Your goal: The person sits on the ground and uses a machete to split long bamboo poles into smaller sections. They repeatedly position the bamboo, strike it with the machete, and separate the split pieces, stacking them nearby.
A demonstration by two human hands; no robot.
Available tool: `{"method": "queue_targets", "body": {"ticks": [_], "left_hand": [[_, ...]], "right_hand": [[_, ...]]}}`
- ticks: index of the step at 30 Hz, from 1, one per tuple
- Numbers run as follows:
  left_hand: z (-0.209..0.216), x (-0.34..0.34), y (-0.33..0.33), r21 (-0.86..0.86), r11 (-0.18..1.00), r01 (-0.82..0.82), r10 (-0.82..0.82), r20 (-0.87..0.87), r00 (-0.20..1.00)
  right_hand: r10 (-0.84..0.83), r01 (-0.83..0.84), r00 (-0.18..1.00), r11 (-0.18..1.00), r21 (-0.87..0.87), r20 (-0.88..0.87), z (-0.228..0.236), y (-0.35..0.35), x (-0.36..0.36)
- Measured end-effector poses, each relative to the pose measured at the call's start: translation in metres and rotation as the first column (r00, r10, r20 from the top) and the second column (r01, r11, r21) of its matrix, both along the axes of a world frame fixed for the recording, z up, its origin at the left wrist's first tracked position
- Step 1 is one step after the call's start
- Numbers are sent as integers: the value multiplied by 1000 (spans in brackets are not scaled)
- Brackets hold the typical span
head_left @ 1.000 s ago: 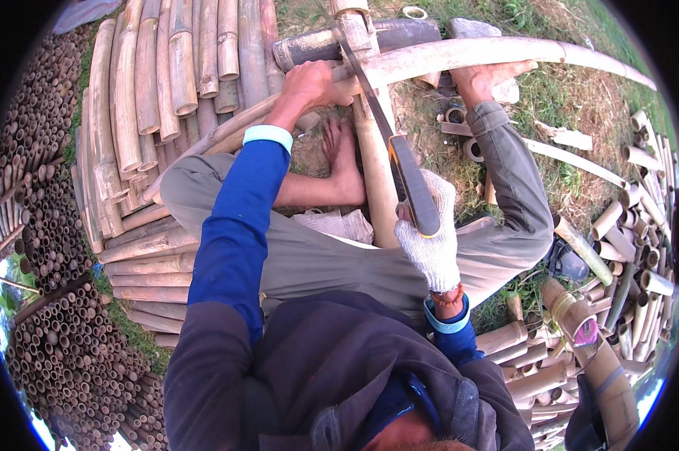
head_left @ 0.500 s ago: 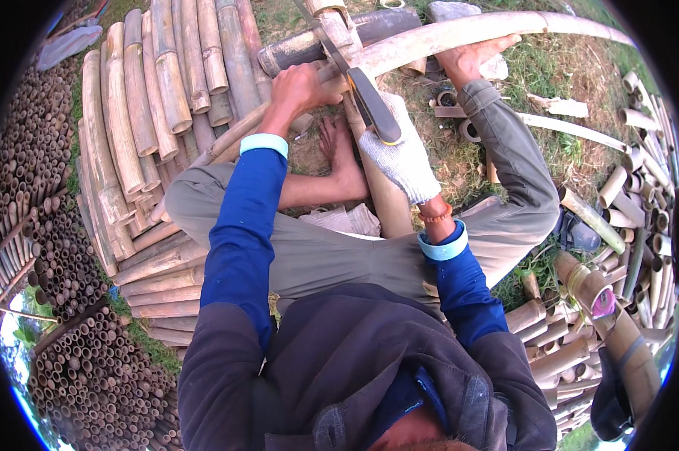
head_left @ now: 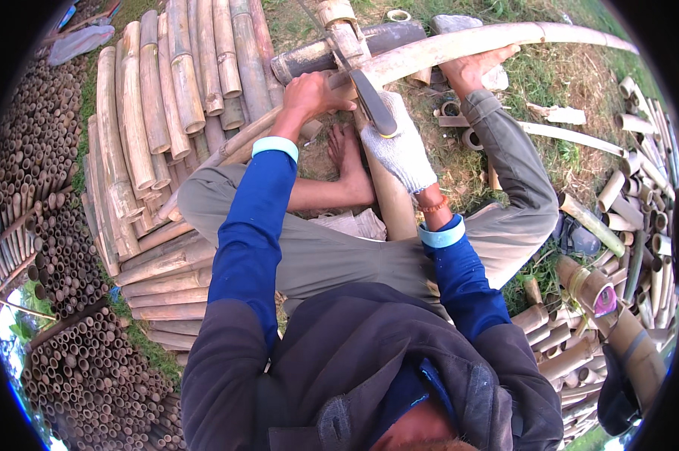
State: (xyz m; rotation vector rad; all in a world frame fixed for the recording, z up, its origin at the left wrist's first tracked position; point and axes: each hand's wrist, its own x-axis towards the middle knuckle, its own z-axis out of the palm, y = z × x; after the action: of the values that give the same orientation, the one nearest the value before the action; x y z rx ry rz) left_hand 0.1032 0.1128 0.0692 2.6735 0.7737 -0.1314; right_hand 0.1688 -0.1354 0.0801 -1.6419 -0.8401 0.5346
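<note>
A long pale bamboo pole [head_left: 459, 54] runs crosswise in front of me, its right part curving away. My bare left hand [head_left: 314, 98] is closed over the pole, left of the saw. My right hand [head_left: 399, 150], in a white knitted glove, grips the dark handle of a handsaw [head_left: 375, 104]. The blade slants up and left across the pole beside my left hand; the cut itself cannot be made out. Under the pole lies a bamboo support [head_left: 388, 188], pointing away from between my legs. My right foot [head_left: 471, 69] rests against the pole.
Split bamboo lengths [head_left: 189, 90] lie in rows at the left. Stacked bamboo tubes [head_left: 91, 361] show their ends farther left. Cut pieces [head_left: 565, 353] are heaped at the right. A dark bamboo log [head_left: 302, 62] lies beyond my left hand, and a grey stone [head_left: 453, 22] beyond the pole.
The saw and my gloved hand have moved slightly away from me relative to the pole. My left hand keeps its hold. The whole view has shifted a little.
</note>
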Motion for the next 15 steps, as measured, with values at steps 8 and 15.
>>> {"method": "queue_targets", "body": {"ticks": [8, 15], "left_hand": [[2, -39, 56, -129, 987, -90, 108, 141, 984], [-25, -27, 2, 144, 989, 44, -79, 249, 965]], "right_hand": [[-30, 32, 999, 996, 85, -15, -3, -5, -4], [33, -36, 999, 997, 73, 43, 0, 3, -3]]}}
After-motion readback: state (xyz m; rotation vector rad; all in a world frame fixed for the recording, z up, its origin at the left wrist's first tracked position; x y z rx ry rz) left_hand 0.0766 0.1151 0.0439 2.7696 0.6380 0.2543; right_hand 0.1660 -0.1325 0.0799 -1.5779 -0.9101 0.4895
